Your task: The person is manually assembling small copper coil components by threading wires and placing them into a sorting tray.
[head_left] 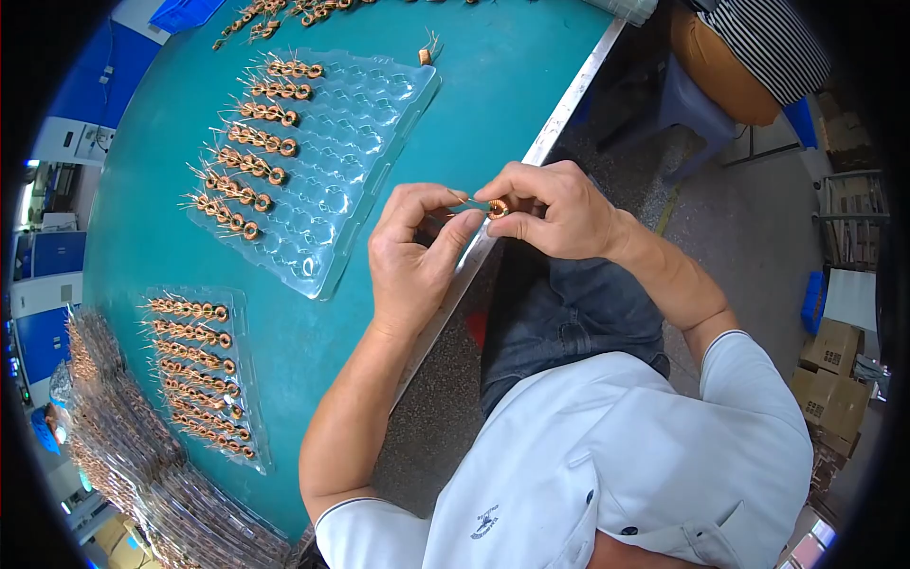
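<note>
- White polo shirt of the person fills the lower edge, with dark jeans on the lap just above it.
- Both bare forearms reach up from there and the hands meet over the metal edge of the teal worktop.
- Right hand has its fingers closed in a pinch on a small copper toroid coil, thumb below and forefinger curled over it.
- Left hand sits just beside it, fingers bent inward, thumb and forefinger tip pinched on the thin wire leads that stick out of the coil toward the left.
- That coil is held in the air between the two hands, right above the worktop edge, touching neither the worktop nor any tray.
- Clear plastic blister tray lies on the worktop just left of the hands; its left columns hold rows of copper coils, its right pockets are unfilled.
- Smaller clear tray nearer the left rim is full of coils in rows.
- Stack of filled trays runs along the lower-left edge.
- One loose coil lies beyond the big tray's far corner.
- Another person in a striped shirt sits at the top right; cardboard boxes stand on the floor at right.
</note>
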`<state>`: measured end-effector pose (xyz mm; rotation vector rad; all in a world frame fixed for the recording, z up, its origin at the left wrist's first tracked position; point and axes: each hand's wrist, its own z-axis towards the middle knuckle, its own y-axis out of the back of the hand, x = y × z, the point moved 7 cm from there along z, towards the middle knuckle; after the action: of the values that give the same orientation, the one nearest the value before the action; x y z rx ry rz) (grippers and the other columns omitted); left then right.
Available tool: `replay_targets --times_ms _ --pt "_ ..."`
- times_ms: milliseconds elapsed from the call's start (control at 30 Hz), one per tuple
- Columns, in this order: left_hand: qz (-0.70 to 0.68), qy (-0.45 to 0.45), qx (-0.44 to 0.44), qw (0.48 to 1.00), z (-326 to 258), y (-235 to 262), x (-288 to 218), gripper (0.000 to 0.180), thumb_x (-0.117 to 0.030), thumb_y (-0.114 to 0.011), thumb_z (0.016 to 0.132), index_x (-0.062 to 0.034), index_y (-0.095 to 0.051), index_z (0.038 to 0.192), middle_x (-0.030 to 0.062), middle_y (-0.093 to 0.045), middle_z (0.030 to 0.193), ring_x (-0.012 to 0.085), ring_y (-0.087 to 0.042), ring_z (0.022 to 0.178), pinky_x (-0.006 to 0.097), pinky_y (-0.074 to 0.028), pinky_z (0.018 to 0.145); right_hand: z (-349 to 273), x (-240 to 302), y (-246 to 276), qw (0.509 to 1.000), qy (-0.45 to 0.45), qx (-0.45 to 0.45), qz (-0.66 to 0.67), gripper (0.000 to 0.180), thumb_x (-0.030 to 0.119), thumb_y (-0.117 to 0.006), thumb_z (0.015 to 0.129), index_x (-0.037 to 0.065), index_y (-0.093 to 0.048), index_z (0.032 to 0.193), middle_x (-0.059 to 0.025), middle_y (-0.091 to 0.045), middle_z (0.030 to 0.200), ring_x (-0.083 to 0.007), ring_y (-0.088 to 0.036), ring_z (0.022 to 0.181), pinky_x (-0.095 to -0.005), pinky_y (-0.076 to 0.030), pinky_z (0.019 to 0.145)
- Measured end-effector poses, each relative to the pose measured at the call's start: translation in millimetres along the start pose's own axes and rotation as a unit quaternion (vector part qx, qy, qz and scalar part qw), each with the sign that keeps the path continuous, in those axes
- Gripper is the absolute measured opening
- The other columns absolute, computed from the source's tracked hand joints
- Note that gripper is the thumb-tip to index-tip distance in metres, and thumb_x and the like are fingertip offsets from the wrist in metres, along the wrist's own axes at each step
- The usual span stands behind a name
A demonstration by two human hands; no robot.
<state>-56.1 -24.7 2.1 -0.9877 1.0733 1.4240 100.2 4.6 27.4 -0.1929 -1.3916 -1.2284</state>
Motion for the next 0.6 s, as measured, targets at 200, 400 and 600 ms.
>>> replay_targets --times_ms 200,400,600 --pt "-0.011 0.029 0.015 0.999 0.4 -0.9 4.6 0.020 -0.010 -0.078 0.082 0.0009 -0.066 0.094 0.0070 -0.061 0.095 0.0119 -0.060 0.077 0.025 -0.050 0.066 1.2 2.0 1.6 0.999 0.029 0.001 -0.017 0.026 0.010 -0.076 0.082 0.001 -0.064 0.103 -0.0079 -0.064 0.075 -0.0143 -0.063 0.063 -0.0256 -0.049 0.057" --pt "-0.037 0.009 0.018 0.999 1.0 -0.7 2.7 0.018 -0.009 -0.078 0.081 -0.0005 -0.065 0.091 0.0049 -0.059 0.092 0.0100 -0.058 0.074 0.024 -0.048 0.063 1.5 2.2 0.6 0.997 0.052 0.013 -0.046 0.024 0.009 -0.074 0.082 0.000 -0.064 0.102 -0.0109 -0.065 0.077 -0.0205 -0.065 0.065 -0.0295 -0.050 0.058" --pt "-0.011 -0.029 0.021 0.999 -2.5 -1.0 -8.1 0.015 -0.006 -0.077 0.080 -0.0022 -0.065 0.088 0.0046 -0.059 0.091 0.0092 -0.055 0.071 0.023 -0.043 0.061 1.4 5.5 -3.6 0.997 0.071 0.018 -0.038 0.023 0.009 -0.074 0.080 0.001 -0.064 0.098 -0.0121 -0.065 0.079 -0.0251 -0.066 0.068 -0.0316 -0.050 0.060"
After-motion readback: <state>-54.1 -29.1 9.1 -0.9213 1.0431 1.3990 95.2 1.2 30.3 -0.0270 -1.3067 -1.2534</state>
